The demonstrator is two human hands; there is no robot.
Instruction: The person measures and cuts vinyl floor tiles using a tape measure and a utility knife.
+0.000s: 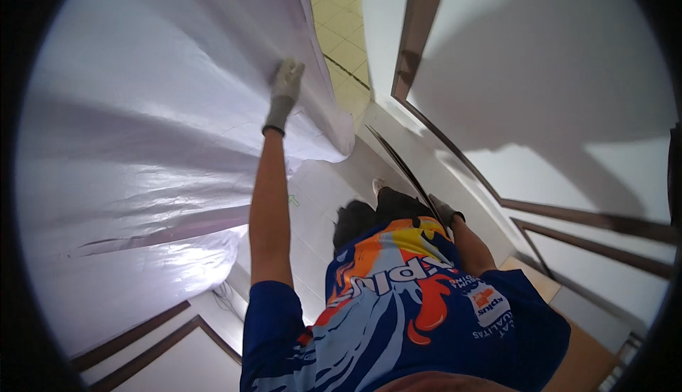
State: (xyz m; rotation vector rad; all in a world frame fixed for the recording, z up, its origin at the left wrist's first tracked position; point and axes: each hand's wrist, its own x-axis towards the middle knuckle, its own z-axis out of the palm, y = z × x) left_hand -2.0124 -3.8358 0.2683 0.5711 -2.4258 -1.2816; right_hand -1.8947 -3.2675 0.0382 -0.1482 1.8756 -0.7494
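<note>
A large pale, translucent plastic sheet point(177, 72) hangs in folds across the left side. My left hand point(286, 83), in a light grey knitted glove with a dark cuff, is raised at arm's length with bent fingers gripping the sheet near its right edge. Low beside my right hip, my right hand point(445, 211) wears a similar glove. Its fingers are closed around a long, thin dark strip point(398, 158) that slants away toward the wall. My torso hides part of that strip and the sheet's lower corner.
White walls with brown trim point(462, 150) stand close on my right. Beyond the sheet, a doorway shows a tiled floor point(341, 23). Below me lies a light floor point(305, 229). At lower left are some cables point(227, 300) and a brown-trimmed white panel point(177, 356).
</note>
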